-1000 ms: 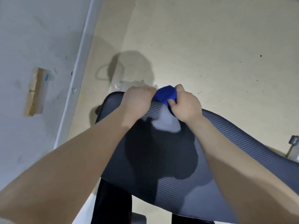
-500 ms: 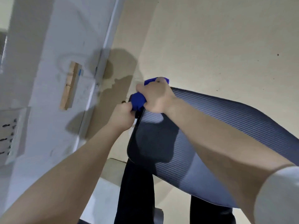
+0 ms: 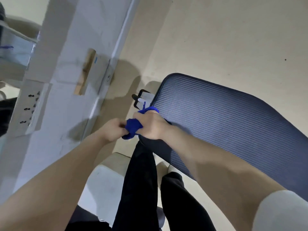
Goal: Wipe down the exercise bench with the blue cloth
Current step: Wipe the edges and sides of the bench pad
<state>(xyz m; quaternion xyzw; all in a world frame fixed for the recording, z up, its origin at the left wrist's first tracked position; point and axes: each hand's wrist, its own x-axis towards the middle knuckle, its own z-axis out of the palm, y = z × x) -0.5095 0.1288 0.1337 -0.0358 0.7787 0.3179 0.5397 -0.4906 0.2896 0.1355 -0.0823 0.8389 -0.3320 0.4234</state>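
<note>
The exercise bench [image 3: 221, 117] has a dark blue ribbed pad that runs from the middle to the right edge. A bunched blue cloth [image 3: 133, 126] sits at the pad's near left corner. My right hand [image 3: 150, 125] is closed over the cloth on that corner. My left hand [image 3: 113, 130] grips the cloth's left end, just off the pad's edge. Most of the cloth is hidden between the two hands.
A white wall [image 3: 66, 55] with a wooden block [image 3: 85, 71] and a socket strip [image 3: 30, 110] stands close on the left. The beige floor [image 3: 225, 39] spreads beyond the bench. My dark trouser legs [image 3: 141, 189] are below, and a black bench frame part [image 3: 139, 99] pokes out by the pad.
Both hands and the cloth have slid from the far end of the pad along its left edge to the near corner. My view has swung left toward the wall.
</note>
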